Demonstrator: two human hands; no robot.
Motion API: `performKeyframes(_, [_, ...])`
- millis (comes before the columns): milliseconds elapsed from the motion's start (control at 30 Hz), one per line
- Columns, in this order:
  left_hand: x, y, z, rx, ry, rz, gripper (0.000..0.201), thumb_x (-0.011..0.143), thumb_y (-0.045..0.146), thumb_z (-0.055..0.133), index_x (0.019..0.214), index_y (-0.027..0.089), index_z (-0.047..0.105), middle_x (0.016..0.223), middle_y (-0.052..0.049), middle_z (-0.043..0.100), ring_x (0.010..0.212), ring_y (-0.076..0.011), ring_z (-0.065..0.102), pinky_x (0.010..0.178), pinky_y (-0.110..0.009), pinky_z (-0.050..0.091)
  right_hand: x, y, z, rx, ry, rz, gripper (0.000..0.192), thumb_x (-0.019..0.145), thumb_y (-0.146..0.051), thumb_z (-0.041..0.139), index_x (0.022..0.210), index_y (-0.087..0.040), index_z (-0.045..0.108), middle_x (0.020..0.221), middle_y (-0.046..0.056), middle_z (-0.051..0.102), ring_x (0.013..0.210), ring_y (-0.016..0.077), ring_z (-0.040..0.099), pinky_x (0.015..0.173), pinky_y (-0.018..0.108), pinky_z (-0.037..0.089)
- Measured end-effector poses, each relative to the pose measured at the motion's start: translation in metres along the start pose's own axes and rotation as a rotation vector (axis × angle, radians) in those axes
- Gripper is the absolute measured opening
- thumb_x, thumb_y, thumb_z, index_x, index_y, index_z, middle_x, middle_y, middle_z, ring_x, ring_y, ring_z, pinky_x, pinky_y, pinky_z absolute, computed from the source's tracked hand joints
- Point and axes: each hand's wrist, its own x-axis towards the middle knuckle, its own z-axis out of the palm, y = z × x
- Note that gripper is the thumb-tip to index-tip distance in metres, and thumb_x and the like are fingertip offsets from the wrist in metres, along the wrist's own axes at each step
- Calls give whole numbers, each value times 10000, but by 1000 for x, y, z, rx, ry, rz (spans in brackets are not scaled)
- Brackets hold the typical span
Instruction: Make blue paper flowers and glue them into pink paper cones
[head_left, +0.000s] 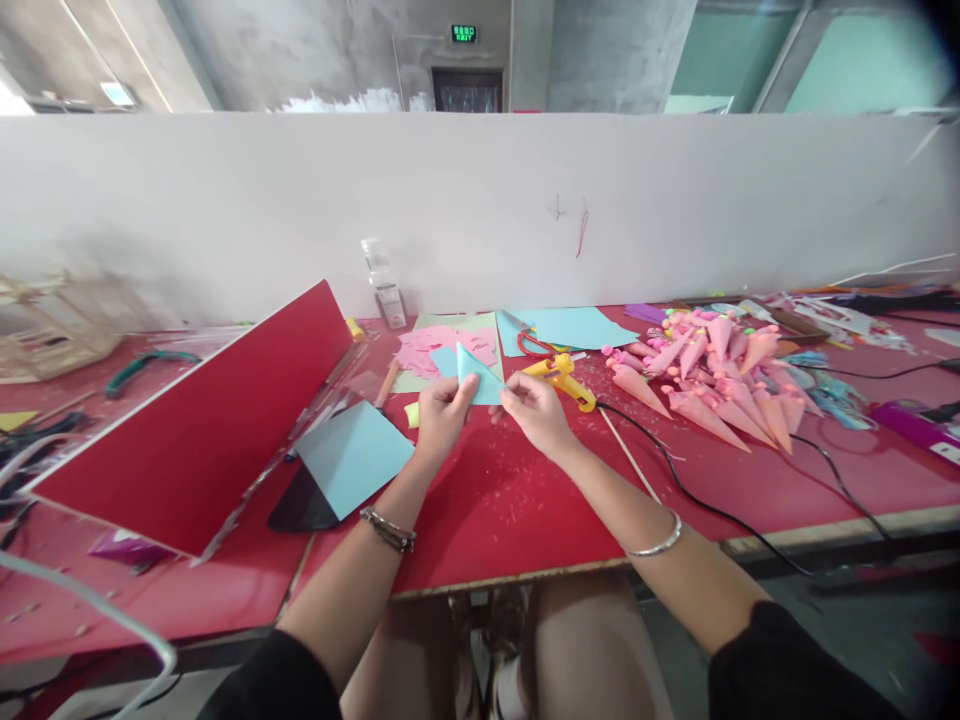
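While we pinch the folded blue paper point(477, 378) from both sides, left hand point(441, 415) and right hand point(534, 408) lift it above the red table point(495, 500) | glue gun point(564, 383) just beyond right fingers | pink cones point(705, 385) farther right.

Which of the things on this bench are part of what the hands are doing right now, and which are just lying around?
In use:
left hand
right hand
blue paper, pinched between both hands

Lying about:
glue gun
pink cones
red board
blue sheet beside the board
pink scraps
scissors
bottle
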Motion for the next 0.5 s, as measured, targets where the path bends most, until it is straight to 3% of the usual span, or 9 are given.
performKeyframes(100, [2, 1, -3, 10, -14, -30, 489, 779, 375, 490, 353, 165, 377, 304, 41, 359, 323, -54, 314, 369, -209, 227, 0, 1, -3, -25, -79, 37, 189, 732, -280, 508, 575, -187, 460, 494, -40, 520, 468, 98, 518, 507, 233, 435])
performKeyframes(267, [2, 1, -4, 86, -161, -10, 495, 759, 384, 519, 341, 161, 373, 284, 47, 355, 312, -48, 301, 364, -202, 227, 0, -1, -6, -128, -202, 99, 284, 792, -374, 444, 600, -169, 485, 476, -31, 493, 451, 94, 486, 461, 215, 379])
performKeyframes(500, [5, -4, -2, -19, -113, 16, 409, 783, 363, 487, 439, 158, 406, 363, 52, 393, 354, -49, 349, 395, -191, 265, 1, -1, -6, -201, -27, -19, 365, 797, -433, 437, 540, -186, 357, 475, -56, 343, 440, 70, 343, 431, 209, 259])
